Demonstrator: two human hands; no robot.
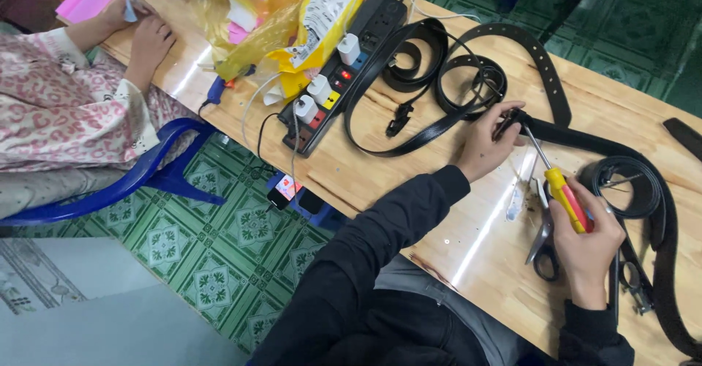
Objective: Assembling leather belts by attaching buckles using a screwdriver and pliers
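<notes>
Head view looks down on the right hand [589, 245], which is closed firmly around the yellow and red handle of a screwdriver [561, 190], its thin metal shaft slanting up and left to the belt end [512, 121]; the left hand [486, 143] pinches that black belt end between thumb and fingers, right where the screwdriver tip meets it, near the middle of the wooden table [468, 242]. Just beside the right hand, partly under it, lies a pair of scissors [542, 242] with dark handles, and a coiled black belt [629, 187] sits just right of the screwdriver. Further left, more black belts [439, 66] loop across the tabletop, next to a black power strip [344, 81] with white plugs in it. A yellow plastic bag [292, 22] lies beyond the strip. At the far left another person in a pink patterned top [58, 110] sits on a blue plastic chair [139, 176], their hands [142, 33] resting on the table's edge
</notes>
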